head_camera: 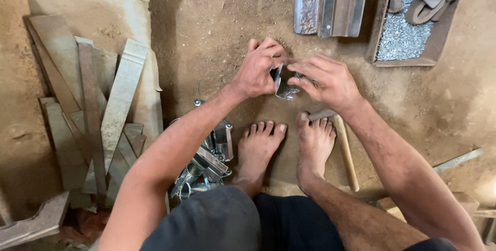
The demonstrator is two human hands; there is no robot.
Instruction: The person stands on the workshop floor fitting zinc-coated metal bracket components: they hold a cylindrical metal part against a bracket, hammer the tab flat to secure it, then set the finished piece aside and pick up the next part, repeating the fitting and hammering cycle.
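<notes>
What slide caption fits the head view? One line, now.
Both bare hands, left hand and right hand, grip a small shiny bent metal bracket above dirt floor.

Both hands' fingers cover most of the small metal piece [285, 87]; below it, the right foot [314, 145] hides the hammer [345, 150] head.

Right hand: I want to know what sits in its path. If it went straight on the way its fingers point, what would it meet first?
The right hand points leftward at the small bent metal piece it already touches; just beyond is the left hand, holding the same piece.
</notes>
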